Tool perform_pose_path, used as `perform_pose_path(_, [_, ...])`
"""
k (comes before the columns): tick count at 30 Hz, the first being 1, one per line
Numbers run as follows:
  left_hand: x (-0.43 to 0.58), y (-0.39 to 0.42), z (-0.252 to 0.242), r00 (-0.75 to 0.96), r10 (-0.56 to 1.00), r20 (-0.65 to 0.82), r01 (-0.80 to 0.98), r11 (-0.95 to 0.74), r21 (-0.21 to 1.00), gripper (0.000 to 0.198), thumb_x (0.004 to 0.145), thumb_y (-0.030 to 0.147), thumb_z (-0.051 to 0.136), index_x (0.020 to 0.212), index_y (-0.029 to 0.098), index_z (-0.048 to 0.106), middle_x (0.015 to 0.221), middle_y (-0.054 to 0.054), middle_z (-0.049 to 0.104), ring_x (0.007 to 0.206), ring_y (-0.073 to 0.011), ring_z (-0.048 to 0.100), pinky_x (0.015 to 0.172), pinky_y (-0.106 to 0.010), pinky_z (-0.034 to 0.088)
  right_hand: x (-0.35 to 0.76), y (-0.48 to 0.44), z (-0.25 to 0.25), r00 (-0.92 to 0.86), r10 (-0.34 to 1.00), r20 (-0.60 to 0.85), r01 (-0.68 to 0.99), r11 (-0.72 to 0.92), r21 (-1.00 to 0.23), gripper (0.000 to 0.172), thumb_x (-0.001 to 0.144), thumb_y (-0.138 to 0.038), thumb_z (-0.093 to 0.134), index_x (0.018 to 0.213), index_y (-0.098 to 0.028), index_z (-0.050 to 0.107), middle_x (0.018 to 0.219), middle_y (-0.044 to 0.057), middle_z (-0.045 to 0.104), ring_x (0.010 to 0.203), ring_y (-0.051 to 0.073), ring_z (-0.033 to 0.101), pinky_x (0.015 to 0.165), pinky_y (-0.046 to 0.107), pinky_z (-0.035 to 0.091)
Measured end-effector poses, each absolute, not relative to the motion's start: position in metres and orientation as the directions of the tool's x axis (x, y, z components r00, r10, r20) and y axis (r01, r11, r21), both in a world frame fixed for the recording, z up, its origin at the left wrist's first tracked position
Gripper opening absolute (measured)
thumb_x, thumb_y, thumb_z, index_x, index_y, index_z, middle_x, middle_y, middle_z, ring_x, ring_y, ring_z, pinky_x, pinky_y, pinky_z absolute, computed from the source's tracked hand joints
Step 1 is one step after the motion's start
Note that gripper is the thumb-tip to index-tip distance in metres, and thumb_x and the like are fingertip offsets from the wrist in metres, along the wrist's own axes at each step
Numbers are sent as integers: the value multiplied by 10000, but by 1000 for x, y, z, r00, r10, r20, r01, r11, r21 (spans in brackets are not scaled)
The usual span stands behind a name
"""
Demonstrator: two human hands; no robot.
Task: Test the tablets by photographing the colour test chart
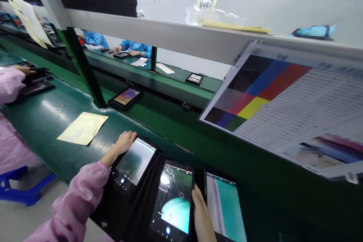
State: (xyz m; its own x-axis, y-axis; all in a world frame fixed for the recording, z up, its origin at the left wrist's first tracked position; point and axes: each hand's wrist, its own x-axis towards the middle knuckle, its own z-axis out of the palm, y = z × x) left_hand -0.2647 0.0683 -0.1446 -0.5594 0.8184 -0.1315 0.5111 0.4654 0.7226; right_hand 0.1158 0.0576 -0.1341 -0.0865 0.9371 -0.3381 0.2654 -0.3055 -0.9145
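Observation:
Three tablets with lit camera pictures lie side by side before me. My left hand (124, 143), below a pink sleeve, has its fingers curled over the upper left edge of the left tablet (136, 162). My right hand (202, 213) grips the right edge of the middle tablet (174, 196), its thumb side along the frame. Most of that hand's fingers are hidden. The right tablet (225, 204) is just beyond my right hand, with a white and teal picture. Black padding (141, 193) shows between the left and middle tablets.
A yellow sheet (83, 128) lies on the green bench (65, 100). Another tablet (126, 97) rests under the shelf (159, 34). A colour chart (272, 117) hangs at right. A pink-sleeved co-worker (11, 83) is at left, above a blue stool (25, 185); blue-sleeved people (136, 49) work beyond.

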Motion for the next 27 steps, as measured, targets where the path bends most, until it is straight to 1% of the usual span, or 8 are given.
perform_pose_path(2, [-264,64,-145,-534,834,-141,498,445,745,336,1000,424,664,1213,164,667,1218,-93,692,1075,-238,688,941,-464,598,109,59,-111,-93,947,-309,272,-274,-922,753,927,-773,544,1541,-338,556,1696,-8,417,1615,355,277,1339,561,189])
perform_pose_path(4, [-263,57,-141,-508,851,-134,481,409,775,335,1003,444,655,1167,153,677,1150,-77,706,1017,-226,699,903,-439,606,105,61,-93,-138,965,-221,232,-186,-955,717,932,-747,575,1534,-358,555,1727,-33,354,1624,336,252,1351,542,154])
perform_pose_path(9, [-252,38,-114,-514,857,-23,484,312,818,387,1023,518,592,1105,148,670,975,-39,697,880,-196,692,832,-397,594,93,61,-84,-344,924,-167,83,-147,-986,622,972,-712,567,1460,-332,626,1632,45,503,1487,300,502,1269,453,390])
perform_pose_path(14, [-226,18,-59,-543,823,164,577,224,785,368,999,538,468,1022,208,630,726,6,615,696,-204,611,685,-326,504,78,57,-86,-606,783,-142,88,-112,-990,559,1025,-666,525,1465,-337,625,1581,71,564,1460,277,538,1278,486,366])
perform_pose_path(17, [-199,16,-15,-537,790,295,628,141,766,347,984,518,437,1074,223,595,759,5,617,722,-209,602,686,-307,487,75,55,-74,-696,713,-81,21,-92,-996,609,1047,-677,457,1511,-303,583,1574,89,576,1471,262,531,1288,484,348])
perform_pose_path(19, [-175,23,14,-509,776,371,646,59,761,355,1010,513,408,1089,222,596,829,-10,643,785,-203,617,718,-293,501,77,55,-63,-657,752,-48,-39,-98,-994,686,1031,-713,449,1533,-259,561,1610,101,539,1515,267,479,1301,477,328])
perform_pose_path(22, [-133,38,52,-473,746,468,651,-63,757,385,1042,517,393,1088,211,623,893,-21,679,837,-196,643,744,-283,527,91,56,-43,-425,904,-41,-91,-88,-992,724,1001,-737,493,1502,-224,598,1611,100,538,1543,285,438,1312,461,316])
perform_pose_path(27, [-70,42,62,-480,720,501,585,-163,794,440,1076,536,387,1292,233,623,1175,-38,713,1097,-224,675,968,-337,561,123,62,-5,-147,986,79,-238,42,-970,559,1030,-656,521,1365,-250,709,1475,74,670,1408,297,597,1119,402,566])
